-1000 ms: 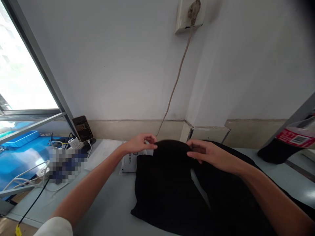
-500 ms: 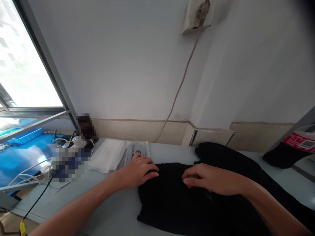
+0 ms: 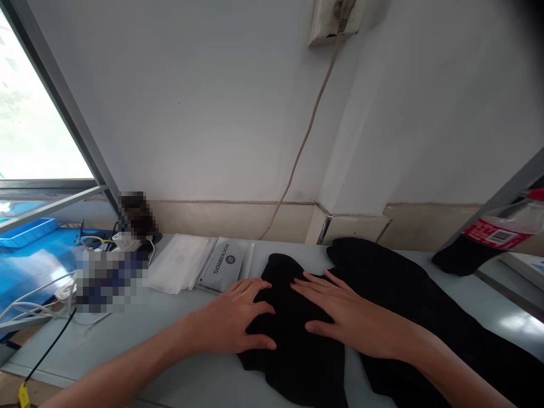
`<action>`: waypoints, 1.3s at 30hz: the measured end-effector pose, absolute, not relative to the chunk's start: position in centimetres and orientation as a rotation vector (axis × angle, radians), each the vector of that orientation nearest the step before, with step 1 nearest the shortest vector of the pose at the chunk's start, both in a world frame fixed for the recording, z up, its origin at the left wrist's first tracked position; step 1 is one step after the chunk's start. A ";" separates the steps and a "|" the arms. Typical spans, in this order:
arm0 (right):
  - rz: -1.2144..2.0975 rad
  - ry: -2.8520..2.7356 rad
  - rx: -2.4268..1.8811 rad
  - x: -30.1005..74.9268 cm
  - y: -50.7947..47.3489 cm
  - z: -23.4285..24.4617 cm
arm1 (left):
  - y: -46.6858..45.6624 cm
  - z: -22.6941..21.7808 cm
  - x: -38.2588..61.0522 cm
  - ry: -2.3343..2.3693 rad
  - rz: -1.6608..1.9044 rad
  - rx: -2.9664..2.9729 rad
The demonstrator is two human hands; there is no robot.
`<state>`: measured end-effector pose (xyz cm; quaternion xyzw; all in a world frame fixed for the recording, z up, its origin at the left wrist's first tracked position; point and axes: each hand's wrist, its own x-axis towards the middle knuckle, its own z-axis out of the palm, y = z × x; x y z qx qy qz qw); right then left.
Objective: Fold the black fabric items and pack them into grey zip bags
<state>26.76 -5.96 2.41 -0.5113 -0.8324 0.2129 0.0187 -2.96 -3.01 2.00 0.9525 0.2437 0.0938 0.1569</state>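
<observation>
A piece of black cloth [image 3: 297,362], possibly part of a garment, lies on the grey table beneath both hands. My left hand [image 3: 232,320] rests on its left edge, fingers spread and slightly bent, thumb pointing right. Across its upper right part, my right hand [image 3: 335,311] lies almost flat with fingers stretched out. Under my right forearm and to the right spreads more black fabric [image 3: 408,283], with a strip of table showing between the two near the front. Beyond my left hand is a grey packet printed ROCKBROS [image 3: 223,263], beside white plastic packaging [image 3: 178,263].
A cola bottle [image 3: 488,238] lies tilted at the right. White cables [image 3: 34,306] and a blurred patch [image 3: 113,280] are at the left, near a blue tray [image 3: 29,232]. A cord [image 3: 312,116] hangs from a wall socket [image 3: 331,22].
The black cloth under my hands has become narrower, its left side now drawn in toward the middle. My right hand has flattened on it and shifted left; my left hand has spread its fingers.
</observation>
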 end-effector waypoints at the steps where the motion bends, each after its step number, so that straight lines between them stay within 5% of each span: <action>1: 0.585 -2.594 -1.558 26.8 -5.9 2.0 | -3.1 1.8 -2.8 0.730 0.254 2.750; 5: 0.302 -2.465 -1.550 26.4 -6.3 1.7 | -3.9 1.1 -1.8 0.992 0.231 2.856; 11: 0.608 -2.522 -1.647 24.9 -8.2 3.1 | -5.0 -0.2 -0.3 1.264 0.238 2.968; 27: 0.666 -2.355 -1.495 27.8 -9.5 2.3 | -5.4 0.0 -0.7 0.965 0.370 2.801; 34: 1.094 -1.938 -1.441 28.2 -3.6 4.6 | 0.5 5.2 -0.5 0.987 0.336 1.919; 39: 1.315 -1.513 -1.488 28.5 -0.3 2.0 | -2.0 4.3 -0.3 0.893 0.351 2.168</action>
